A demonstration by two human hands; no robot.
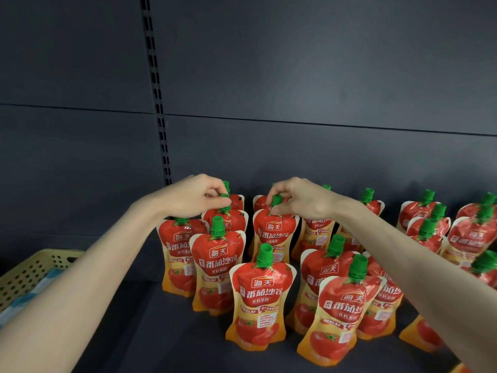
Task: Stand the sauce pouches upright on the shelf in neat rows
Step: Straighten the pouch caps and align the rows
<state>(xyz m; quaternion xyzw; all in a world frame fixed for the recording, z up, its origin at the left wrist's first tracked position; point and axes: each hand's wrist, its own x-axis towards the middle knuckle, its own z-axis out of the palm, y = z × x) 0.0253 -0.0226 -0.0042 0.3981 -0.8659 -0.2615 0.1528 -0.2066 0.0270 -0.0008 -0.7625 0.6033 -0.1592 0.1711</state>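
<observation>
Hands (196, 196) atop rear pouches' (274, 232) caps (277, 200)

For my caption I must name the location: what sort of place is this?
Probably a shop, or a mock-up of one: a shelf with a slotted upright behind it, many identical sauce pouches standing on it, and a perforated basket at the left.

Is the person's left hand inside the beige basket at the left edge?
No, the left hand pinches the green cap of a standing sauce pouch, well to the right of the basket.
</observation>
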